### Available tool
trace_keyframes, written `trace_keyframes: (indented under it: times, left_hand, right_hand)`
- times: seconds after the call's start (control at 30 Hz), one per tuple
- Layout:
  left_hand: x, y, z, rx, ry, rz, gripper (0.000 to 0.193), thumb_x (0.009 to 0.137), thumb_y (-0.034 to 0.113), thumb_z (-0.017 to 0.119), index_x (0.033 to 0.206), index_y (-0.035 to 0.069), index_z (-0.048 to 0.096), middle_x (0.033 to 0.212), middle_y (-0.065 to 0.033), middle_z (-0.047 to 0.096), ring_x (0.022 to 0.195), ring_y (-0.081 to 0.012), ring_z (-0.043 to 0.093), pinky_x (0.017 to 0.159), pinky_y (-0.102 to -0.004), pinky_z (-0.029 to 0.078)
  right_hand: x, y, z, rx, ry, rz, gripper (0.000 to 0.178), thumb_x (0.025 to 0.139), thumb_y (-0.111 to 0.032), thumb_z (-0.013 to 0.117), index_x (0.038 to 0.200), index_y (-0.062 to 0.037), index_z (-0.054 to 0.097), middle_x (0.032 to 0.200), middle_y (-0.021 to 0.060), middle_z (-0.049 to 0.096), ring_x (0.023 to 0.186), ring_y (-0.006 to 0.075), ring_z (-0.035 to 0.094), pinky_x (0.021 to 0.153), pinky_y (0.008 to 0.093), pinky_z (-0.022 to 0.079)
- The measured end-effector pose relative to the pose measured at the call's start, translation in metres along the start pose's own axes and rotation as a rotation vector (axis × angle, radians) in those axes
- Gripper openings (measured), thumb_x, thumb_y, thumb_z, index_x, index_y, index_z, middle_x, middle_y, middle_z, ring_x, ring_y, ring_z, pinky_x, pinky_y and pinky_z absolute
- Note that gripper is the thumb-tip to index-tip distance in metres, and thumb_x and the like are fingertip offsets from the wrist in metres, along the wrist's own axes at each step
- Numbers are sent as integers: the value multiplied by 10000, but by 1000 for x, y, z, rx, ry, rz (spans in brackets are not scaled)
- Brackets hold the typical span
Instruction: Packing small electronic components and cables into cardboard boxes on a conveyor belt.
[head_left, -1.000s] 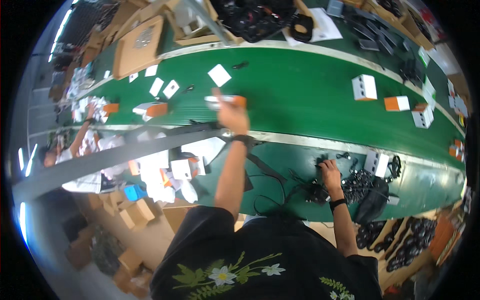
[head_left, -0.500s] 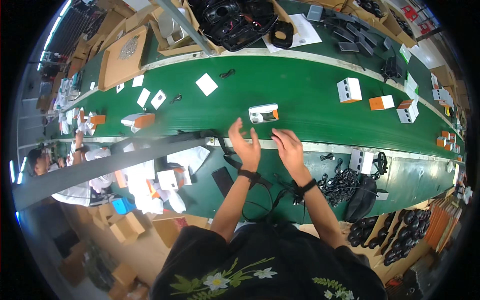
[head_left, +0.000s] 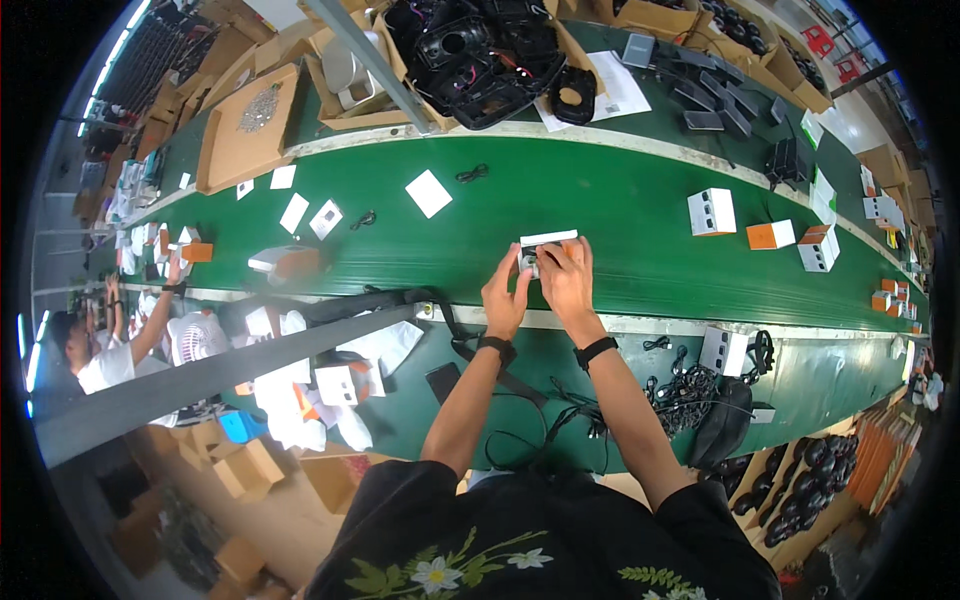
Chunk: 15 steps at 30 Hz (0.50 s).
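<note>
A small open white box (head_left: 549,238) with orange on it lies on the green conveyor belt (head_left: 420,258) ahead of me. My left hand (head_left: 504,300) is at the box's left side, thumb and fingers closed against its edge. Over the box's near side and opening bends my right hand (head_left: 567,285), its fingertips pinched together at the opening. Whatever those fingertips hold is mostly hidden; a bit of something dark shows beside them. Both wrists wear dark bands.
White-and-orange boxes (head_left: 770,235) stand on the belt to the right. Tangled black cables (head_left: 685,385) and a black pouch (head_left: 722,420) lie on the near bench. A grey metal bar (head_left: 240,372) crosses the left. A co-worker (head_left: 110,355) works at far left.
Both hands have moved forward from the belt's near edge onto the box. The box is drawn slightly nearer and to the right. A box on the left of the belt appears blurred.
</note>
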<state>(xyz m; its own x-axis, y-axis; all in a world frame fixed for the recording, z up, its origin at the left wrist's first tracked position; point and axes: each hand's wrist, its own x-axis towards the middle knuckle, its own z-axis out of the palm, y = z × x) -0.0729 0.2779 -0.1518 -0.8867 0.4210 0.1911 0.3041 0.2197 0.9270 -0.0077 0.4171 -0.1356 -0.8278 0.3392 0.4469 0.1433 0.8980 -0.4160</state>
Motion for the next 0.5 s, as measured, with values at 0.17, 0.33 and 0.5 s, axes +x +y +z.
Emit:
trace_keyframes:
  times: [0.17,0.33,0.5]
  left_hand:
    - [-1,4,11,24,20,79,433,1053,108,733,1483,67,702,1428,-214,735,1211,-351,753,1064,-408,571]
    - [5,13,30,78,-41,100,211,1037,122,751,1215,99,862,1566,-204,648,1358,-371,668,1132,-427,531]
    - [16,5,54,16,-106,276,240,997,116,777,1233,78,804,1617,-188,609,1416,-391,623,1162,-436,507]
  right_hand:
    - [-18,-4,-14,322,-66,67,335,901,62,708,1234,50,746,1462,199,586,1405,453,539,1206,495,493]
    - [-32,15,-31,13,97,108,408,926,0,732,1330,48,693,1413,228,633,1365,489,590,1091,519,580]
    - [-56,38,-38,73,67,126,382,930,-87,734,1300,5,716,1244,208,755,1244,477,662,1054,522,594]
